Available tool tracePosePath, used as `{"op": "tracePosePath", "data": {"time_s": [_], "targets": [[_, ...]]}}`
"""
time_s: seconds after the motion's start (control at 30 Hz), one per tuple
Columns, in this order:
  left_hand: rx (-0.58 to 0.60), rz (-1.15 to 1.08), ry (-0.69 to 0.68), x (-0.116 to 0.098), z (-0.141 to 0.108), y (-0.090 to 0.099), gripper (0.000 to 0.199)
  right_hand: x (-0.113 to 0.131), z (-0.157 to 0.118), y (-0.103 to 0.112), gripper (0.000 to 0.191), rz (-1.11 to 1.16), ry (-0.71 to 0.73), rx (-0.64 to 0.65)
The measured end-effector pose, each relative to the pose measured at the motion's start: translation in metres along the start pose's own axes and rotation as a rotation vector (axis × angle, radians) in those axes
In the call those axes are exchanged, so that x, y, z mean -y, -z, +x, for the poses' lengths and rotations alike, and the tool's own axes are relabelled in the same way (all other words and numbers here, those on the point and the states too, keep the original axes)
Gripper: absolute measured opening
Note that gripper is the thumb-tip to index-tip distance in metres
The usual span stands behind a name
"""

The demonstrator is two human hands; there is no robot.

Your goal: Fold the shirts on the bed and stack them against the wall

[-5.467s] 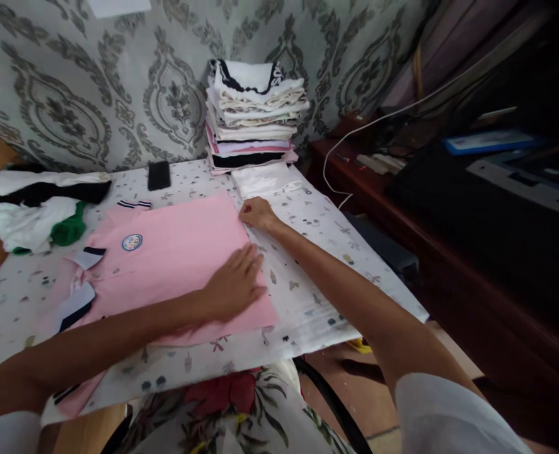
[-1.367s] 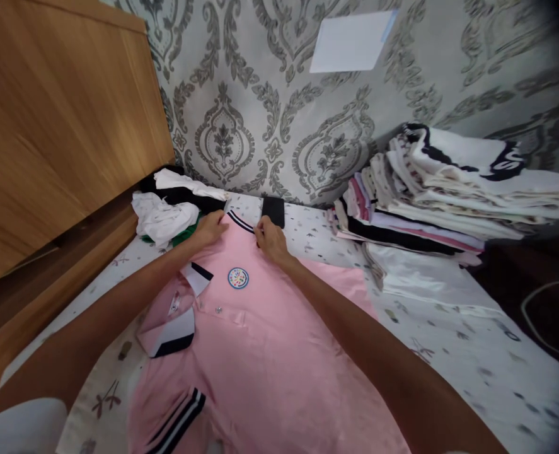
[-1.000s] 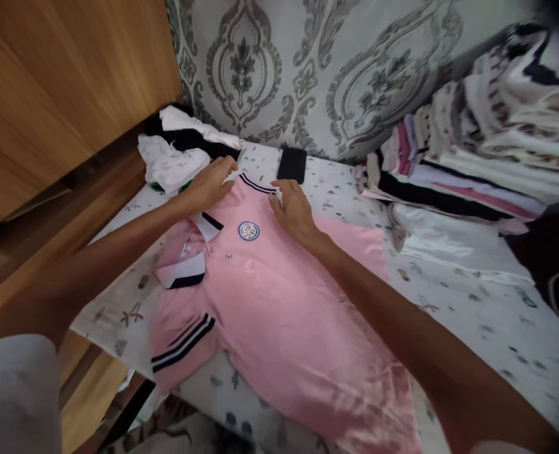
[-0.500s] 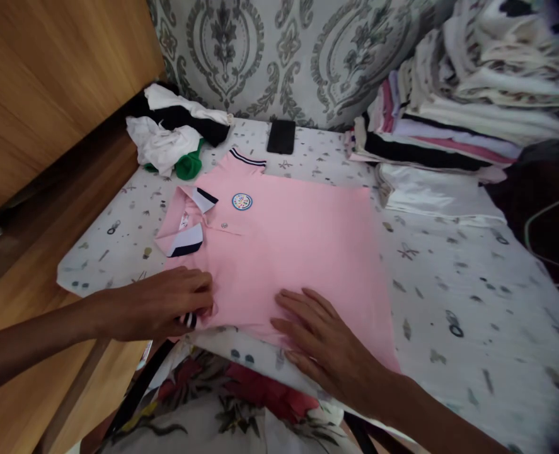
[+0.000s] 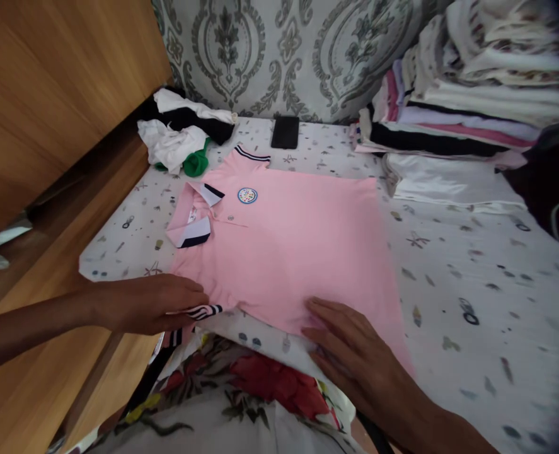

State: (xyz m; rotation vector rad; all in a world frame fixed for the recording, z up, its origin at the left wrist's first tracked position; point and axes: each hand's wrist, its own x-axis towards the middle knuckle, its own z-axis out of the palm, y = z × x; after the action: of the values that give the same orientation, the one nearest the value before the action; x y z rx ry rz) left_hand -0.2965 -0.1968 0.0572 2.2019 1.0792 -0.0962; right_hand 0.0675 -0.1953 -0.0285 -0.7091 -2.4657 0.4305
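Observation:
A pink polo shirt [image 5: 283,233] lies front up on the patterned sheet, its collar to the left and its hem to the right. The collar has white and navy tips, and a round badge [image 5: 247,195] sits on the chest. At the near sleeve, my left hand [image 5: 161,302] has its fingers closed on the cloth, beside the striped cuff [image 5: 203,312]. My right hand [image 5: 350,347] rests with fingers stretched out at the shirt's near side edge, toward the hem.
Folded clothes [image 5: 454,120] are piled at the back right. A dark phone [image 5: 285,132] lies near the patterned backrest [image 5: 288,57]. Crumpled white, black and green clothes [image 5: 175,142] sit at the back left, beside a wooden panel [image 5: 71,82].
My right hand has slid right along the shirt's near edge. My left hand has drawn the near sleeve outward a little, so more of its striped cuff shows. The view has shifted slightly.

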Motion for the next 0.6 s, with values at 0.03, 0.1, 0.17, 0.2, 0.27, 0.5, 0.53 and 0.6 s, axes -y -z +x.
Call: {"op": "tracePosePath", "data": {"time_s": [0.03,0.1,0.17,0.2,0.27,0.5,0.53,0.6], "targets": [[0.052,-0.064,-0.024,-0.003,0.001,0.000,0.022,0.004,0.010,-0.002,0.050,0.022,0.016,0.009],[0.120,-0.179,-0.031,-0.009,0.003,0.004,0.025,0.015,0.037,-0.010,0.055,0.091,0.046,0.050],[0.173,-0.286,-0.016,-0.012,0.004,0.010,0.021,0.026,0.068,-0.023,0.057,0.154,0.068,0.102],[0.209,-0.348,-0.010,-0.011,0.003,0.014,0.019,0.031,0.082,-0.031,0.055,0.167,0.082,0.128],[0.245,-0.442,0.031,-0.002,-0.001,0.022,0.020,0.037,0.104,-0.046,0.038,0.153,0.134,0.191],[-0.219,-0.044,0.101,0.047,-0.023,0.022,0.028,0.033,0.107,-0.070,0.021,0.182,0.294,0.200],[-0.195,-0.006,0.078,0.050,-0.025,0.020,0.028,0.031,0.105,-0.070,0.022,0.236,0.295,0.176],[-0.137,0.042,0.061,0.053,-0.026,0.017,0.025,0.030,0.102,-0.069,0.023,0.399,0.268,0.118]]}}
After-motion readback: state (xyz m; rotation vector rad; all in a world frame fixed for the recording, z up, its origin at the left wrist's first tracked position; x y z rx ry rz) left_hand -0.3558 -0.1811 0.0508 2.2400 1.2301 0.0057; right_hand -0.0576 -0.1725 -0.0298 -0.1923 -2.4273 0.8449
